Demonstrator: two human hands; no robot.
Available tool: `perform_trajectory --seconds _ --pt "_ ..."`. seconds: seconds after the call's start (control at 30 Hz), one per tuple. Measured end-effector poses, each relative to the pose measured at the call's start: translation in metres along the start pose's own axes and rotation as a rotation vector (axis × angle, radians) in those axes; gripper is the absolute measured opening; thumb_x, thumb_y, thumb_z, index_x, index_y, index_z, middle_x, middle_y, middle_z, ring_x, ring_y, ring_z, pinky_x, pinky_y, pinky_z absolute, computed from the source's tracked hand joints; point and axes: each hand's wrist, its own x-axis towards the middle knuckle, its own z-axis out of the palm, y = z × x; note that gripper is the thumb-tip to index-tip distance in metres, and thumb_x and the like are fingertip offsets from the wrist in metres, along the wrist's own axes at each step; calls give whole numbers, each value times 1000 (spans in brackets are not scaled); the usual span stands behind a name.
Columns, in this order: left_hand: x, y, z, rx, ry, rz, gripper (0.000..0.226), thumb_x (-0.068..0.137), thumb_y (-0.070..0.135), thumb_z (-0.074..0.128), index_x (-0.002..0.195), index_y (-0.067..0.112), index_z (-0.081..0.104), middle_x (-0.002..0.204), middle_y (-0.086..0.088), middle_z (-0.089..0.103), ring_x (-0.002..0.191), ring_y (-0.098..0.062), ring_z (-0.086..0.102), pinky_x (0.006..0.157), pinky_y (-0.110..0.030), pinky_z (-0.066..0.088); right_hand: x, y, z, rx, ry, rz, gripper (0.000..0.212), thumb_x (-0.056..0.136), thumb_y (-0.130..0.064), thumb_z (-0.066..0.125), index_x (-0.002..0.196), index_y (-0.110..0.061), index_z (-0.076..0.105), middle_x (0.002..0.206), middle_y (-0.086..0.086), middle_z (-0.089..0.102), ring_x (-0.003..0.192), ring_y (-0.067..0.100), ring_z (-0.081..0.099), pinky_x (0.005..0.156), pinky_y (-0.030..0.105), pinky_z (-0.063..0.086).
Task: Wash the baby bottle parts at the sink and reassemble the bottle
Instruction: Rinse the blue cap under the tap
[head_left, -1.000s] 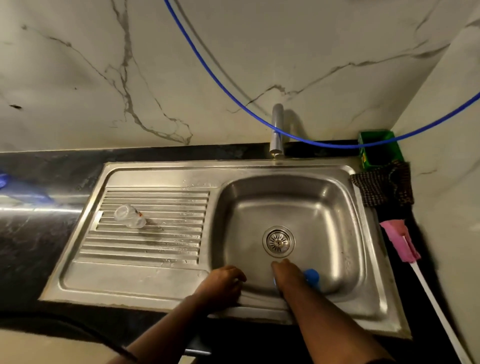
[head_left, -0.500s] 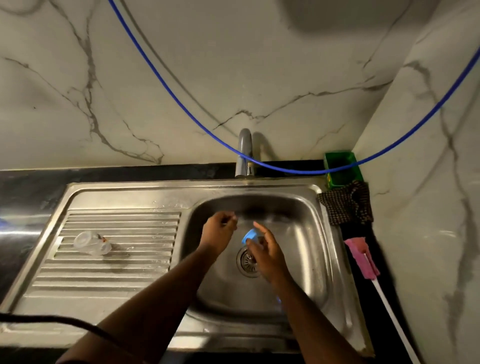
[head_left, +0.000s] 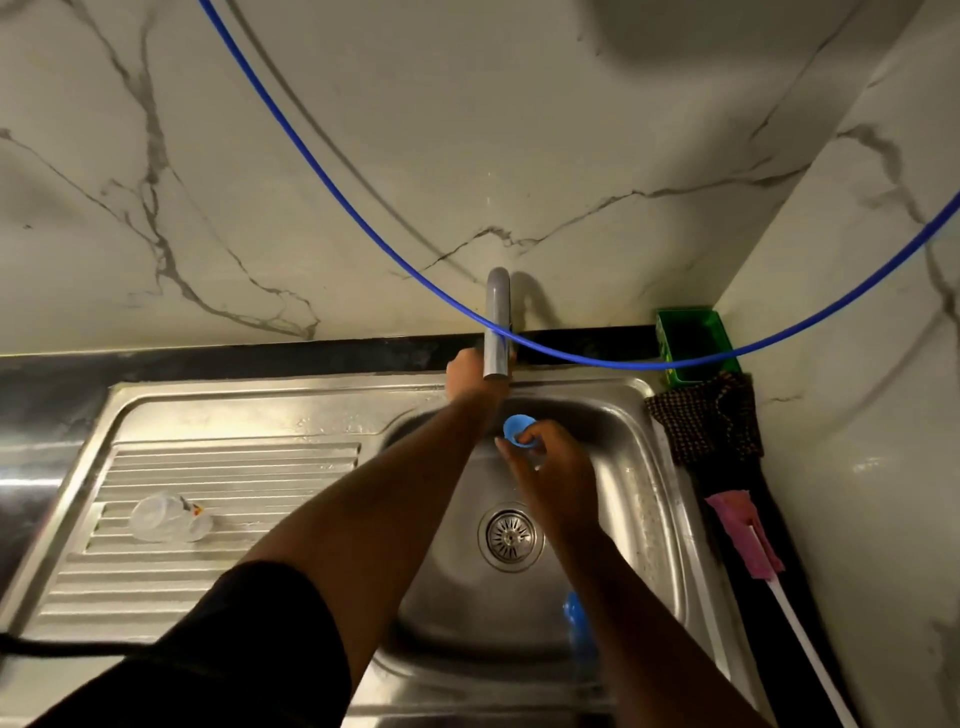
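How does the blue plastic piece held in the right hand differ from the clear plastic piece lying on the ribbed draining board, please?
The blue plastic piece is opaque and pinched in the right hand over the sink basin, below the tap. The clear plastic piece is see-through, lies untouched on the draining board, and looks larger. Both appear to be small plastic parts.
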Motion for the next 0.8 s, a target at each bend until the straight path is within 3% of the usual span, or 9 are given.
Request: perform_trajectory --seconds 0.1,0.17,0.23,0.3,0.4,0.53,0.6,0.7,0.8 --pt "9 -4 -6 176 -6 83 33 91 24 76 115 5 65 111 -16 71 103 -30 70 89 -47 60 2 -2 5 -43 10 22 27 90 -40 78 100 -25 57 90 -9 67 80 10 66 64 8 39" --pt "9 -3 -8 204 -30 130 32 88 32 78 107 10 66 103 -13 72 95 -27 71 82 -43 62 3 -4 7 -45 10 54 36 90 -43 77 113 -24 56 94 -9 68 84 10 68 65 14 45" --pt "9 1 -10 220 -46 138 34 86 39 79 103 13 65 99 -10 72 91 -24 71 79 -40 63 4 -4 10 -60 12 37 54 90 -45 76 133 -19 56 113 -3 73 101 13 70 80 26 57" --pt "11 4 -10 244 -44 126 35 89 30 79 111 6 66 107 -15 71 100 -29 70 86 -44 61 5 -1 14 -67 25 -24 58 91 -42 75 140 -17 57 125 1 72 114 16 68 94 36 59" --pt "10 5 -12 196 -54 104 32 92 21 74 115 1 65 109 -15 69 104 -29 68 90 -40 58 5 -3 13 -32 18 -34 51 93 -48 68 136 -20 62 126 -2 70 118 13 66 96 41 58" --pt "3 2 -15 127 -53 63 27 94 7 69 119 0 65 100 -9 62 97 -23 63 90 -37 55 10 -12 10 10 -51 -14 38 93 -53 67 123 -30 62 114 -10 68 109 8 65 92 41 58" --pt "2 0 -15 77 -38 65 26 95 6 67 121 4 66 103 -7 66 88 -15 61 80 -30 56 10 -16 11 4 -83 17 35 90 -56 69 117 -35 61 111 -15 64 104 5 64 89 39 59" --pt "3 -2 -18 45 -24 95 19 99 11 63 116 7 69 84 6 60 69 -1 53 58 -13 40 4 -13 13 -29 -150 -12 34 89 -55 72 117 -39 60 114 -20 57 103 2 61 87 34 58" --pt "6 -1 -24 87 -22 147 15 98 13 64 109 6 72 79 6 58 69 -5 54 56 -12 38 2 -11 15 19 -50 4 33 88 -45 76 116 -32 63 113 -14 59 99 5 62 84 36 59"
